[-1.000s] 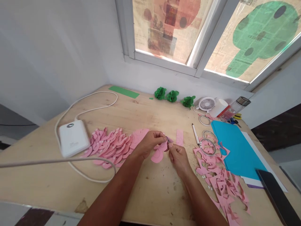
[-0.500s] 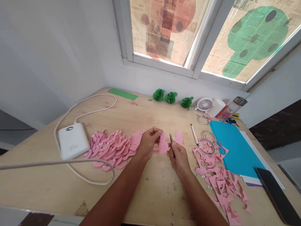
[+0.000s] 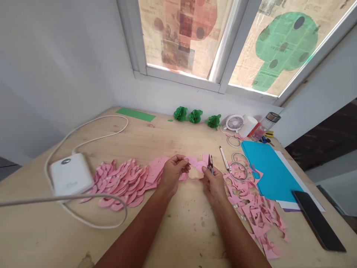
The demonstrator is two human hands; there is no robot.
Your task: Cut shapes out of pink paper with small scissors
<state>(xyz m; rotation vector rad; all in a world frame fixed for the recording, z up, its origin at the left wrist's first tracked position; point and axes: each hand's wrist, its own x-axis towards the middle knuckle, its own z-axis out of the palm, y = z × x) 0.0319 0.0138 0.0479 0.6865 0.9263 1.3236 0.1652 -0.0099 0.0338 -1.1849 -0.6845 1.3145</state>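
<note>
Pinched between the fingertips of my left hand [image 3: 173, 175] is a pink paper piece [image 3: 199, 166] with curved edges. It spans to my right hand [image 3: 213, 182], whose fingers are closed around small dark-bladed scissors [image 3: 210, 163] pointing away from me, with the thumb at the paper's edge. Left of my left hand lies a long overlapping spread of pink paper cutouts [image 3: 125, 182]. Another pink strip is partly visible behind the scissors. To the right of my right hand sits a heap of pink paper scraps [image 3: 259, 216].
A white power bank [image 3: 71, 174] with a looped cable is at left. Three green paper puffs [image 3: 195, 116], a small fan [image 3: 234, 122] and a bottle [image 3: 266, 125] stand at the back. Rings, a pen [image 3: 224, 158], blue sheets [image 3: 270, 169] and a phone [image 3: 318, 221] lie right.
The scissors have turned and now show two blades side by side. My right hand has come to the pink piece's edge, and the piece has shifted. The whole view has swung slightly right.
</note>
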